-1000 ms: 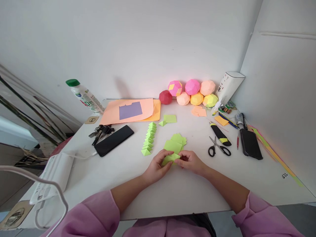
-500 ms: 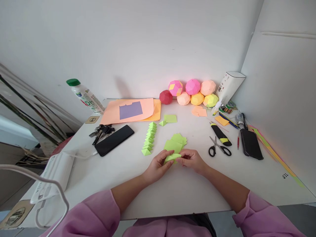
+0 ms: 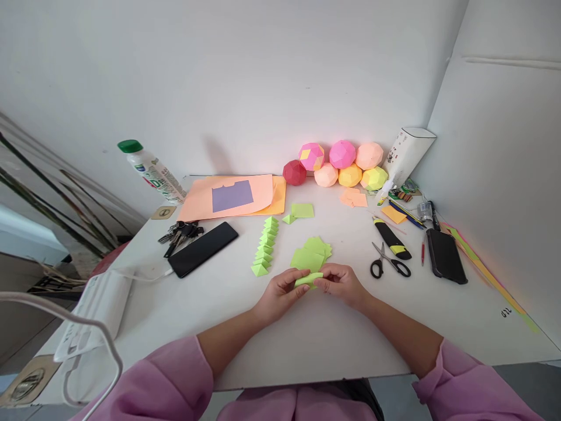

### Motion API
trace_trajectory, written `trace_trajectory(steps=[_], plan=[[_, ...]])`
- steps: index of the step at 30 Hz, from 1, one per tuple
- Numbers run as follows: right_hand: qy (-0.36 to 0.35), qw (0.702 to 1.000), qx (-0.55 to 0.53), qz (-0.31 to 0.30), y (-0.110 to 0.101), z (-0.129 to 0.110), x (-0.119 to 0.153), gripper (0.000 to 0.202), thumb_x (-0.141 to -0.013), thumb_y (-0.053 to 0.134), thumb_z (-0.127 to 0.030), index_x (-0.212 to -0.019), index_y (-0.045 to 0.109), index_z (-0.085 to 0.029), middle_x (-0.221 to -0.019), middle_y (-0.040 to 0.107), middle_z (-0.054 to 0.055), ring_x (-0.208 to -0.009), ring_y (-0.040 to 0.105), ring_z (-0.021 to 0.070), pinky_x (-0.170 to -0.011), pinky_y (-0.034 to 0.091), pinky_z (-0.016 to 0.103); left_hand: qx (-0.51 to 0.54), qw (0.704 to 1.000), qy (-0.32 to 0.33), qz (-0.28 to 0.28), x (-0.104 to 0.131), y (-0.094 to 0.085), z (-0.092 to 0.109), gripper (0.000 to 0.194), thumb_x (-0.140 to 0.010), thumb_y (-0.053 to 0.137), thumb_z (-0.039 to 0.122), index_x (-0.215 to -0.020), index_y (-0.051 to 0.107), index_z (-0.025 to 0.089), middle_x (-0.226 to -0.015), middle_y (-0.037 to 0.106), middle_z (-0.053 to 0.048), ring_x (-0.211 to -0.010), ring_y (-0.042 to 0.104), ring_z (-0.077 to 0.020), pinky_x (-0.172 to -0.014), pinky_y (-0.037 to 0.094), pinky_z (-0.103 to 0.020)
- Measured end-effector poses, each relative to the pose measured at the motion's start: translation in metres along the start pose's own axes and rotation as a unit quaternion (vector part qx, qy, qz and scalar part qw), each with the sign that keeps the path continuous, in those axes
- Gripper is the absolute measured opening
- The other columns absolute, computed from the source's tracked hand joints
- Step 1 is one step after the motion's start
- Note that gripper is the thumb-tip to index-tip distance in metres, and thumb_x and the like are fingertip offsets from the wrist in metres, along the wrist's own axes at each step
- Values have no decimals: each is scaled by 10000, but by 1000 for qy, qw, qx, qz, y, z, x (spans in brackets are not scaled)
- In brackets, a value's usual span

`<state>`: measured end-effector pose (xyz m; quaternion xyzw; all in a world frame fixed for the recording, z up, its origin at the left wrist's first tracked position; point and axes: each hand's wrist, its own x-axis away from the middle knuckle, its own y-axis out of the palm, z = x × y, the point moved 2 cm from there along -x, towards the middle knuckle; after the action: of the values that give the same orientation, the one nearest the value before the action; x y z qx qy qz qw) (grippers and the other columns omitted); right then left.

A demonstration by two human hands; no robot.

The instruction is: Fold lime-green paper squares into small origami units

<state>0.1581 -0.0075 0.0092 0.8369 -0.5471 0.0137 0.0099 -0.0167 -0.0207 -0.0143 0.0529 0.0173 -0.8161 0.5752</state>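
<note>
Between my two hands is a small folded piece of light green paper. My left hand pinches its left end, thumb below and fingers above. The right end is gripped by the thumb and fingers of my right hand. Just beyond my fingers lies a loose pile of flat green paper squares. To the left of the pile, a row of folded green paper pieces runs away from me. Farther back lie a green paper rectangle and a small folded green triangle.
Scissors, a box cutter and a black phone lie at right. Faceted paper balls are stacked by the wall. Orange paper sheets, another phone, keys, a bottle and a power strip are at left.
The green paper between my hands has turned slightly and looks narrower, more folded over. My right fingers have shifted a little inward along it. Everything else on the table stays put.
</note>
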Motion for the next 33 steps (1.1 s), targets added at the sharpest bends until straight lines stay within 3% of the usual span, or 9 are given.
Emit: trace_trajectory(steps=[7,14,24,33], plan=[[-7,1000,5,6,1,-1,1,235,-706,694,-337,-630,562,-158,-613,487,-24,-555,434,96,-515,362,237,-110,993,38,-9,2,1,8,288,-822,556,342,-1054,648,198,-812,623,-55,-753,549,-165,-679,443,-290],[40,999,-26,10,-1,6,0,307,-674,726,-339,-894,579,-183,-631,516,-37,-549,495,98,-504,415,229,-116,992,32,-26,2,3,14,265,-841,529,312,-1040,655,190,-832,636,-61,-758,564,-165,-684,446,-286],[0,999,-31,11,0,2,-1,168,-666,733,-302,-752,672,-172,-622,559,-17,-548,492,101,-517,420,240,-98,995,21,-28,3,2,10,273,-842,529,313,-1040,670,187,-820,633,-68,-757,558,-169,-681,441,-281],[-15,999,-26,19,1,1,-1,189,-646,746,-330,-705,651,-177,-635,553,-7,-532,483,103,-494,415,244,-110,993,30,-32,2,3,15,265,-835,533,344,-948,705,177,-651,549,-27,-615,474,-125,-557,390,-233]])
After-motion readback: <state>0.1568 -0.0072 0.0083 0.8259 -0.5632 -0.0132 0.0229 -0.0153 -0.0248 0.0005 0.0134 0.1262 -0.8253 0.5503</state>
